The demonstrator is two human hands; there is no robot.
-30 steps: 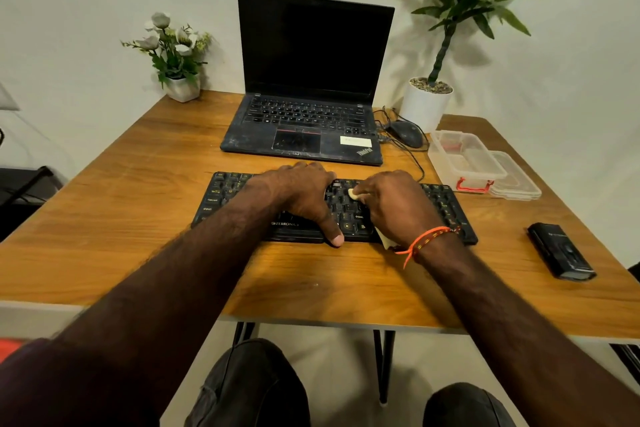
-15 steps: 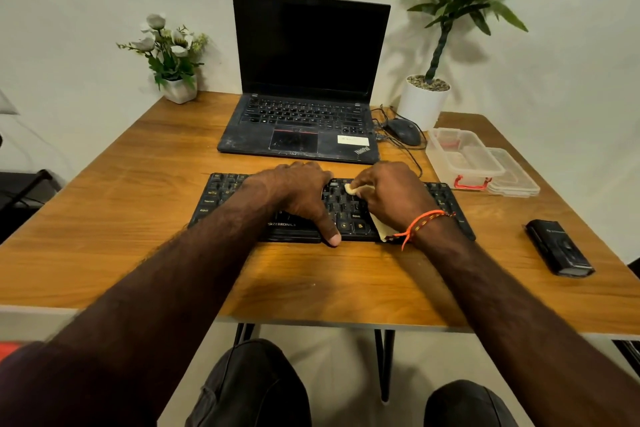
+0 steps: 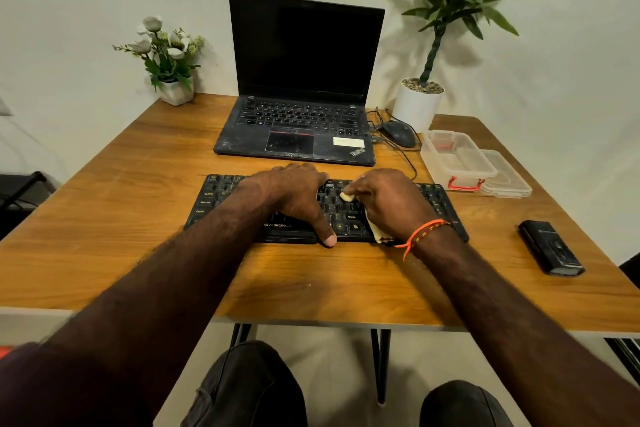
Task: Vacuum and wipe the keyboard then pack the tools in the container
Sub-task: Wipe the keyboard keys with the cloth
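Observation:
A black keyboard (image 3: 221, 196) lies on the wooden table (image 3: 114, 218) in front of a laptop. My left hand (image 3: 294, 196) rests flat on the keyboard's middle, thumb on its front edge. My right hand (image 3: 389, 203) grips a pale yellow cloth (image 3: 346, 197) and presses it on the keys just right of the left hand; a corner of the cloth sticks out under the wrist. A black handheld vacuum (image 3: 550, 248) lies on the table at the right. A clear plastic container (image 3: 457, 159) with a red latch stands behind the keyboard's right end, its lid (image 3: 509, 177) beside it.
An open, dusty laptop (image 3: 304, 87) sits at the back centre, with a wired mouse (image 3: 398, 133) to its right. A tall potted plant (image 3: 420, 100) stands at the back right and a small flower pot (image 3: 173, 87) at the back left.
My right hand with the cloth has slid slightly away from me across the keys. The left hand has stayed on the keyboard.

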